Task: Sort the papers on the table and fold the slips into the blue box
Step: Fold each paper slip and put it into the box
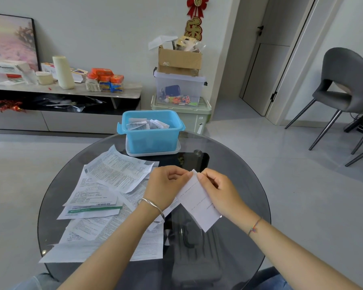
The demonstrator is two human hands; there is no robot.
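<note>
Left hand (166, 185) and right hand (220, 189) pinch the white printed slip (197, 204) at its far end; blue plastic box (151, 141) lies beyond

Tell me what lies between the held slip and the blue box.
Head view: a bare stretch of glass table separates slip from blue box; loose papers lie leftward.

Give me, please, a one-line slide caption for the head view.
Left hand and right hand pinch a white slip over the glass table, papers piled left, blue box of slips behind.
</note>
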